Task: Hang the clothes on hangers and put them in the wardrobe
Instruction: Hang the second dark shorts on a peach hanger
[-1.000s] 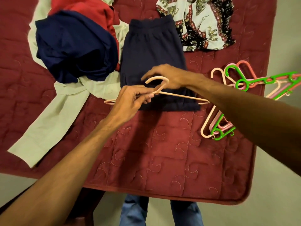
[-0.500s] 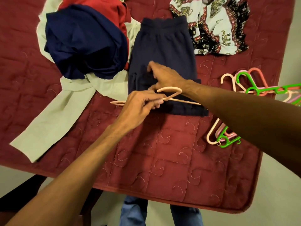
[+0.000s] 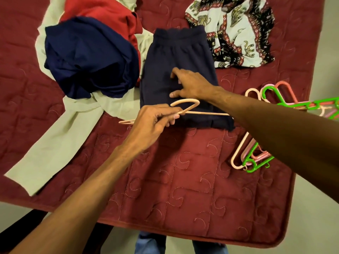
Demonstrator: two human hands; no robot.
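Hanger (image 3: 201,113), peach plastic, sits across the lower edge of the folded navy trousers (image 3: 176,57) at frame centre, on the red-quilted surface (image 3: 183,180). Left hand (image 3: 152,123): fingers pinch the hanger just below its hook. Right hand (image 3: 190,85): fingers spread flat on the cloth, gripping nothing. Risk, my judgement: the fold could slide apart when lifted one-handed, and the thin pinch may let the hanger twist.

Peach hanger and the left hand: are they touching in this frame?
Touching. The head view shows the left hand pinching the peach hanger just below its hook, fingers curled round the thin neck.
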